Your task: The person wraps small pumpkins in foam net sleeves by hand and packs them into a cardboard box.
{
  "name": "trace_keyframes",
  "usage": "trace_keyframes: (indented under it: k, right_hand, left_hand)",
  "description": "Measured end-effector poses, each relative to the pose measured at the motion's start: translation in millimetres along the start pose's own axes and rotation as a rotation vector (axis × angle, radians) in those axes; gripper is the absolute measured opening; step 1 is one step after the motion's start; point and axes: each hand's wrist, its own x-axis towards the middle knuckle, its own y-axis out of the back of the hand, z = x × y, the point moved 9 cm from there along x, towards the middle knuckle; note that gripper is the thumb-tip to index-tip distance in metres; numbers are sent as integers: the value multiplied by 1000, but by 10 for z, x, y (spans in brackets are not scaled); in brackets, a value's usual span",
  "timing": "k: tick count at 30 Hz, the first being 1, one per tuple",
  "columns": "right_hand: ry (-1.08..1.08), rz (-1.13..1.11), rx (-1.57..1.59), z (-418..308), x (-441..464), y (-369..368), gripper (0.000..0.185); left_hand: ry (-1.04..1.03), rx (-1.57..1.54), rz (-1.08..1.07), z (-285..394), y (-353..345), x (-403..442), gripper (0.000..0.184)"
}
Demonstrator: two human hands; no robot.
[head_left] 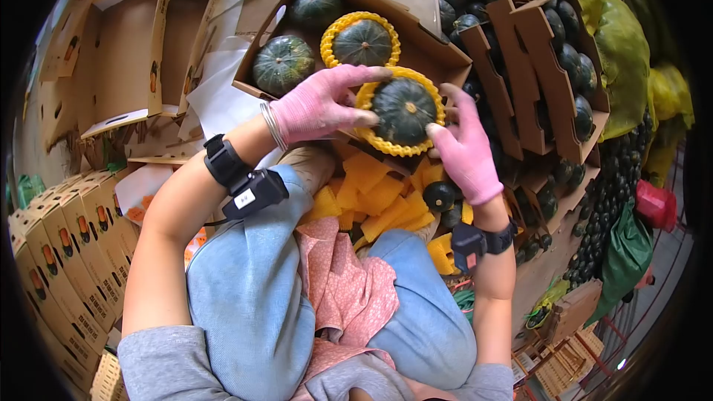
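Between my two pink-gloved hands is a dark green squash [403,111] wrapped in a yellow foam net [383,141]. My left hand [319,104] grips its left side, with fingers along the top of the net and the thumb at the lower left. My right hand [468,150] holds the right side, thumb on the squash and fingers at the net's edge. Just beyond lies an open cardboard box [438,50]. Inside it are a second netted squash [362,43] and two bare squashes [284,64], [316,7] toward its left end.
Yellow foam nets [386,204] lie in a pile below my hands, with small squashes [439,196] beside them. Cardboard boxes of squashes [553,82] stand at the right, near green mesh sacks [622,52]. Empty cartons [126,44] and stacked folded cartons [67,252] are at the left.
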Motion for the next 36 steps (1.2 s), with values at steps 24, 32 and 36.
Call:
trace_keyframes:
  k: [24, 32, 36]
  right_hand:
    - [499, 688, -314, -492, 278, 333, 95]
    - [503, 815, -689, -435, 483, -2, 97]
    - [447, 772, -641, -339, 449, -2, 97]
  left_hand:
    - [-411, 1100, 225, 427, 120, 447, 49]
    - [-239, 1413, 277, 85, 189, 570, 61]
    - [-374, 1333, 330, 263, 216, 563, 67]
